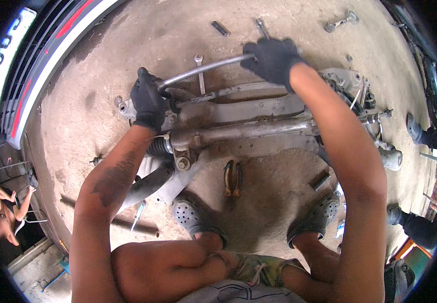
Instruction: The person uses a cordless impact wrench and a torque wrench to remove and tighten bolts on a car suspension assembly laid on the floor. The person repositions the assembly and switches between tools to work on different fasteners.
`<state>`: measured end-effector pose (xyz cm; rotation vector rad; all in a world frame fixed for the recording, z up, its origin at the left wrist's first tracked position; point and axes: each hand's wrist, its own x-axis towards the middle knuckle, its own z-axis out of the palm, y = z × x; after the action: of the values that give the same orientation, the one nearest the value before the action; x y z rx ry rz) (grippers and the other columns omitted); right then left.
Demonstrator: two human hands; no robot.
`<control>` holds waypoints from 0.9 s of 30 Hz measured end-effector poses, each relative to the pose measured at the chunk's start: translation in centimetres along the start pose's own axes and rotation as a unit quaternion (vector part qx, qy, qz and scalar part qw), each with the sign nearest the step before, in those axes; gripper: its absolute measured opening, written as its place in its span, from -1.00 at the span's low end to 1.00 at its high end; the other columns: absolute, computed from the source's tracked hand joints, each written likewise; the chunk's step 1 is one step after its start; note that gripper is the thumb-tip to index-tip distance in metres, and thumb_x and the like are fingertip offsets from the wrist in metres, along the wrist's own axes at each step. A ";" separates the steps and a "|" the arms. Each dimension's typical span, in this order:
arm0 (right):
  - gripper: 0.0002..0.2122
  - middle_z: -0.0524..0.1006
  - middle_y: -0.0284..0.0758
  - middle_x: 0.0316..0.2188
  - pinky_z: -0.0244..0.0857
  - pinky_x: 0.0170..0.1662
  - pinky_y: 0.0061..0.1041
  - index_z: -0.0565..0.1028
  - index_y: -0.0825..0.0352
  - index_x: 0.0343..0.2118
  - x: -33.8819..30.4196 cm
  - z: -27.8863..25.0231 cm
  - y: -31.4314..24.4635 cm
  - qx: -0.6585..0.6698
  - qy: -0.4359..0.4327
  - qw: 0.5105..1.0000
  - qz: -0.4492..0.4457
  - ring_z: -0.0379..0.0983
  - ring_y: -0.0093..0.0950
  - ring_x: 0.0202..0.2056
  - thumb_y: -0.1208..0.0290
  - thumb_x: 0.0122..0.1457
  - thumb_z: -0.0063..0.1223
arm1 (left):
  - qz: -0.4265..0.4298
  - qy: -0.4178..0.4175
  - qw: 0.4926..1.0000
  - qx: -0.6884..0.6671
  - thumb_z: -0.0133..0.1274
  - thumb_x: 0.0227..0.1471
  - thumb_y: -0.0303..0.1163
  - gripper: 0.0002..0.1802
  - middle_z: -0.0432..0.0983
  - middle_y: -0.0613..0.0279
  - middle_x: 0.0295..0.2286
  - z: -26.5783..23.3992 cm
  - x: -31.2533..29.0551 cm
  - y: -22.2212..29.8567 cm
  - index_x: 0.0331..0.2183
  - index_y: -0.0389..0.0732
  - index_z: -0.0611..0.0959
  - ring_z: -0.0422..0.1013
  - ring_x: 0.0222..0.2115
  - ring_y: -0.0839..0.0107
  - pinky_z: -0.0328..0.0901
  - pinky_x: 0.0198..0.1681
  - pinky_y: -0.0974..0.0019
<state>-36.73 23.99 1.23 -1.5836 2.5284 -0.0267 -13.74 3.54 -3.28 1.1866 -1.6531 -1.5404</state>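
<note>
My left hand (148,100), in a black glove, is closed around the left end of a long metal bar (205,69), close to the subframe's left corner. The same bar's far end is gripped by my right hand (273,61), gloved too and held above the subframe's back edge. Beyond those fingers a short metal tool end (262,29) shows; I cannot tell whether it is held or on the floor. Under the bar lies a grey car subframe (259,111), with a steering rack (243,132) along its front. A combination wrench (199,73) lies partly beneath the bar.
Pliers (232,178) lie between my grey clogs (190,214). A black socket (220,28) and a small link rod (341,21) are on the floor behind. A car bumper (51,55) bounds the left. Another person's legs (420,230) are at right; someone sits far left.
</note>
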 end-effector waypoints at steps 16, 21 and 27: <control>-0.70 0.49 -0.26 0.07 -0.05 0.26 0.19 0.59 0.03 -0.02 12.0 1.1 -5.7 -0.112 0.178 0.976 0.063 0.25 -0.18 0.22 0.34 0.16 0.11 | 0.084 0.157 0.978 0.107 -0.21 0.36 0.01 -0.43 0.40 0.11 -0.50 0.3 0.0 -3.3 -0.41 -0.33 0.50 0.29 -0.44 0.24 0.24 -0.28 0.14; -0.69 0.51 -0.19 0.06 -0.07 0.31 0.13 0.61 0.09 -0.06 15.4 2.6 -4.4 -0.123 0.261 0.957 0.015 0.29 -0.23 0.23 0.21 0.13 0.14 | -0.039 0.131 0.990 -0.044 -0.19 0.34 -0.03 -0.46 0.42 0.11 -0.51 2.0 1.2 -2.9 -0.40 -0.35 0.50 0.33 -0.45 0.25 0.27 -0.32 0.13; -0.49 0.61 -0.07 -0.15 0.39 0.06 -0.21 0.56 0.28 -0.02 12.7 -0.4 0.4 0.017 -0.116 0.985 -0.126 0.55 -0.14 -0.06 -0.07 0.19 0.03 | -0.006 0.041 0.999 -0.026 -0.11 0.34 -0.07 -0.47 0.50 0.26 -0.57 -0.2 0.5 -1.3 -0.43 -0.31 0.66 0.37 -0.56 0.46 0.30 -0.42 0.34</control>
<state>-42.54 12.80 0.06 -1.7708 2.1325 0.0794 -13.53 3.14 -4.56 1.2175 -1.5460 -1.5123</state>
